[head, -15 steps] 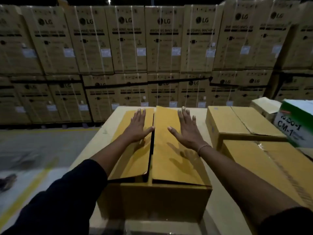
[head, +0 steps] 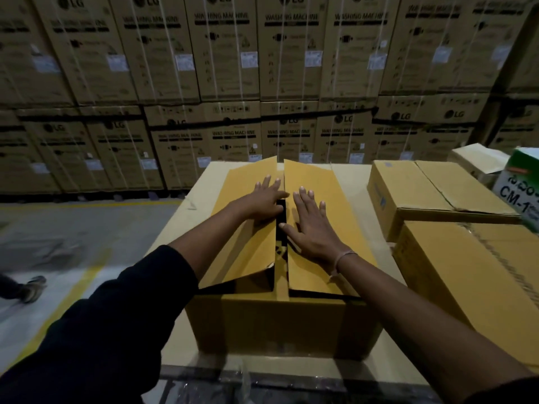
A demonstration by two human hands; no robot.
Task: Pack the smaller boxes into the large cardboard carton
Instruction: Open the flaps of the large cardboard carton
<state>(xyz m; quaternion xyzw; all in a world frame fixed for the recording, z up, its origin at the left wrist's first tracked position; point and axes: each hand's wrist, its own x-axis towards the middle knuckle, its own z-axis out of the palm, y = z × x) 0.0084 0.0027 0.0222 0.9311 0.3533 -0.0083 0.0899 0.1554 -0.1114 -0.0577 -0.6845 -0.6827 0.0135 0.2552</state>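
Note:
The large cardboard carton [head: 280, 325] stands in front of me on a cardboard-covered surface [head: 186, 217]. Its two long top flaps are folded down and almost meet, with a dark narrow gap between them. My left hand [head: 264, 201] lies flat, fingers spread, on the left flap by the seam. My right hand [head: 313, 227] rests flat on the right flap, thumb at the gap. Neither hand grips anything. The carton's contents are hidden in the dark gap.
Two closed cardboard boxes [head: 431, 193] [head: 478, 281] stand to the right of the carton. A green and white box marked CM-1 [head: 519, 185] is at the far right. A wall of stacked washing machine cartons [head: 233, 68] fills the back. Someone's shoe [head: 33, 287] is on the floor at left.
Both hands have slid closer to the seam between the flaps, and the flaps lie a little lower. The view has tilted down and moved closer.

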